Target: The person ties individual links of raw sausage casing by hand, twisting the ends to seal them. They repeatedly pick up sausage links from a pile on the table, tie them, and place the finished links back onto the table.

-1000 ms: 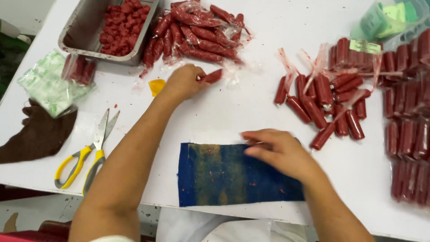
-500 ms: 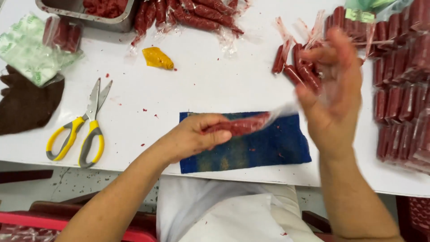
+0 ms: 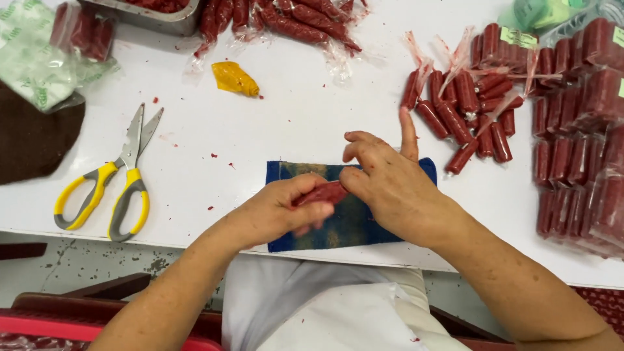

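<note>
Gripping red sausage [image 3: 323, 192], both hands [image 3: 390, 188] over blue cloth [image 3: 354, 227].

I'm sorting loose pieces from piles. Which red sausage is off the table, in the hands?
The red sausage pinched between the left hand and right hand over the blue cloth; the others lie on the table.

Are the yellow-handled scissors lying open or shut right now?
Open. The scissors lie flat on the white table, blades parted in a narrow V and the two handle loops spread apart, untouched by either hand.

Red packs [image 3: 578, 123] right, green-labelled [image 3: 513, 36]
</note>
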